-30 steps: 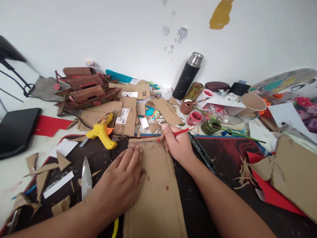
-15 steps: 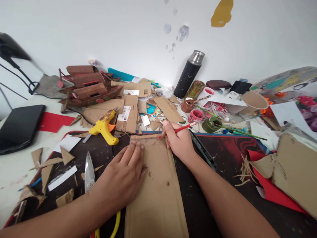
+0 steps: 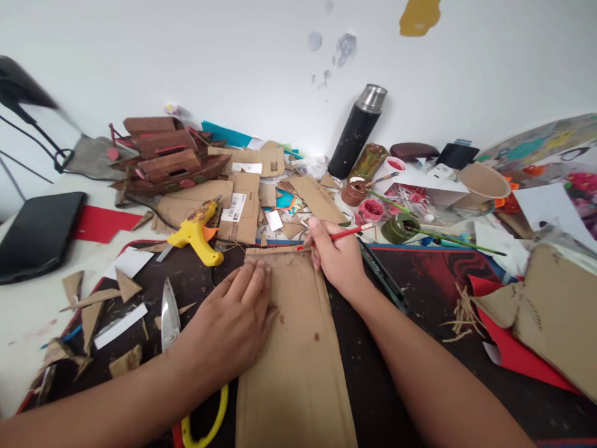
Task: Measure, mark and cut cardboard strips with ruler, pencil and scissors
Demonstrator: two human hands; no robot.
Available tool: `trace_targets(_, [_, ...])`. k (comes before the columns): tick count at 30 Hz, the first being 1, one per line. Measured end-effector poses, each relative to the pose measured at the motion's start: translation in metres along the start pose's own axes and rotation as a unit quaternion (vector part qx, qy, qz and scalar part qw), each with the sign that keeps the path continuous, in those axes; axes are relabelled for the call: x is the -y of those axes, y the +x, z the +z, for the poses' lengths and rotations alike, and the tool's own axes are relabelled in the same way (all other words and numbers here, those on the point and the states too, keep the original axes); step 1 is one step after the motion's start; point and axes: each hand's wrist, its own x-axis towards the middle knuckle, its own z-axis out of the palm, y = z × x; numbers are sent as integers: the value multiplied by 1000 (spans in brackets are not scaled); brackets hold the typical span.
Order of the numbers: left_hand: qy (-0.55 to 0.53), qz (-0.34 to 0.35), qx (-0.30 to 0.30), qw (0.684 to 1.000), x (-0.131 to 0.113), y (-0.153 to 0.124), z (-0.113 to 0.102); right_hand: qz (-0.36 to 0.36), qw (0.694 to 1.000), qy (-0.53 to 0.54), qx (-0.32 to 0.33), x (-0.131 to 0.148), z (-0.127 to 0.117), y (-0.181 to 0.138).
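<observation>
A long brown cardboard strip [image 3: 298,367] lies on the dark mat before me, with a narrow strip along its far edge. My left hand [image 3: 237,311] rests flat on its left side, fingers stretched toward that edge. My right hand [image 3: 336,252] pinches a red pencil [image 3: 351,231], whose tip meets the far edge near the right corner. Scissors [image 3: 170,314] with yellow handles lie partly under my left forearm. A yellow glue gun [image 3: 196,235] lies beyond my left hand. Just right of my right hand is a dark green box cutter [image 3: 383,277].
Cardboard scraps [image 3: 93,311] litter the mat's left side. Brown model boats [image 3: 172,158] stand at the back left. A black flask [image 3: 357,132] leans against the wall, near open paint jars [image 3: 398,229] with brushes. Red paper [image 3: 508,339] and a cardboard piece [image 3: 559,311] lie at right.
The view has tilted down slightly, so the background sits higher. The pencil tip has shifted a little left along the cardboard's far edge. My left hand stays in place on the cardboard.
</observation>
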Motion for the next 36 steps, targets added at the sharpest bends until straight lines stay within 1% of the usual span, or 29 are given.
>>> trace_targets(6, [-1, 10, 7, 1000, 0, -2, 1, 1, 1000, -14, 1, 0, 1, -1])
trace_targets(17, [-5, 3, 4, 1000, 0, -2, -1, 1, 1000, -27, 0, 4, 2, -1])
trace_targets(25, [-7, -4, 8, 1000, -2, -3, 1, 2, 1000, -12, 3, -1, 2, -1])
trace_targets(36, [-7, -3, 3, 1000, -1, -3, 1, 14, 1000, -2, 8, 1, 1, -2])
